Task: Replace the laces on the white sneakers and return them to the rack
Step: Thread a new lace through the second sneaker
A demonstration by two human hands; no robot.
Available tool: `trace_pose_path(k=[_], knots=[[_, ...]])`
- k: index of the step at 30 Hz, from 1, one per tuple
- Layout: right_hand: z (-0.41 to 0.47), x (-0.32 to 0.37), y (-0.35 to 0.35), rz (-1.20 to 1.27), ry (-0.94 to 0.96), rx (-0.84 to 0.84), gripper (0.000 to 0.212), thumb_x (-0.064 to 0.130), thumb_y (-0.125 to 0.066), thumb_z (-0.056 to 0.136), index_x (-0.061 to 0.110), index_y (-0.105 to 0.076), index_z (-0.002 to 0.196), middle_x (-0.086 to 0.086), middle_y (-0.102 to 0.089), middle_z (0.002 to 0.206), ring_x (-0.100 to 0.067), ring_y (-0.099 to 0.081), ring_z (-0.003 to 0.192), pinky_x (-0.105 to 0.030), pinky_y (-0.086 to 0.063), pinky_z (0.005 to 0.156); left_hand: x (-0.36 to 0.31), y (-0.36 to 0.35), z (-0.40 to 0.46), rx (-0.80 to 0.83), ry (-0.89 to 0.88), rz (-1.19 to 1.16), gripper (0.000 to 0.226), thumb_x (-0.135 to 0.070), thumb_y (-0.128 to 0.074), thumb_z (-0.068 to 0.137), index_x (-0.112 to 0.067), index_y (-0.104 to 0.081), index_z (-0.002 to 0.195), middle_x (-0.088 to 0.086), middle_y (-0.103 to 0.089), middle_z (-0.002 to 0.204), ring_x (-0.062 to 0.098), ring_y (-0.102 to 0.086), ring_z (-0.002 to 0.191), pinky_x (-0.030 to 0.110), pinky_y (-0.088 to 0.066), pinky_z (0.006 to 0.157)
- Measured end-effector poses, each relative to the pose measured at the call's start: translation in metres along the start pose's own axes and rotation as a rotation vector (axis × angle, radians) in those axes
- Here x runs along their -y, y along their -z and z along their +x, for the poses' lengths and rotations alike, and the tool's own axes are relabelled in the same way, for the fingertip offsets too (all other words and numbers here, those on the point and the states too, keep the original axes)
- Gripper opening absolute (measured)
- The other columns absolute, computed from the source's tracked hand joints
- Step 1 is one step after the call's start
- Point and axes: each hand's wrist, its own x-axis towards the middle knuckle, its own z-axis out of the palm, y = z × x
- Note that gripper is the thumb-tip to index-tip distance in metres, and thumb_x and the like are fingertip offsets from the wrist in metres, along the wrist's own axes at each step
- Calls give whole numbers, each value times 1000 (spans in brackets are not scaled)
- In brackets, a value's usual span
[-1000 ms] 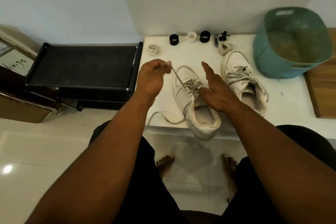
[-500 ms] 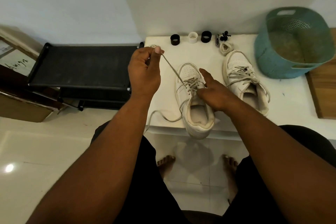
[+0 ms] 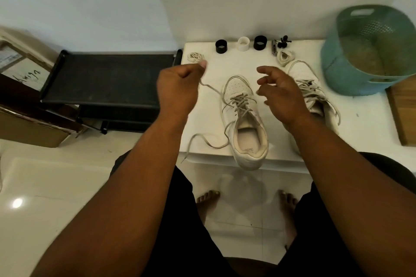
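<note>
Two hands hover over the white tabletop [image 3: 225, 65]: left of the near sneaker [image 3: 244, 119], the left hand [image 3: 177, 90] pinches that shoe's lace [image 3: 211, 90] in curled fingers. Right of it, the right hand [image 3: 281, 96] hangs loosely spread, holding nothing (partly covering the second sneaker [image 3: 301, 72]).
</note>
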Motion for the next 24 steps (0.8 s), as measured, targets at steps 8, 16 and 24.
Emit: trace_pose_path(k=[8,16,24], knots=[[-21,14,-32,-193,330,192,34,44,-53,99,17,-71,93,2,-70,87,-18,-65,84,-38,-52,77,-17,-35,-31,161,322,-267,22,-18,-85,82,-2,-76,94,1,-71,69,3,-61,51,15,-45,49],[-4,4,-8,-356,273,31,40,39,-47,105,10,-64,82,-6,-66,73,-24,-61,71,-41,-50,69,7,-35,-16,-9,229,-55,28,-30,-87,81,-7,-75,90,2,-75,79,7,-68,63,27,-58,65],[-22,20,-25,-489,425,140,11,30,-75,88,23,-80,94,4,-71,84,-16,-65,77,-32,-51,72,15,-47,-25,281,-313,152,38,-46,-57,98,-19,-60,125,-11,-64,119,9,-63,113,24,-51,94]])
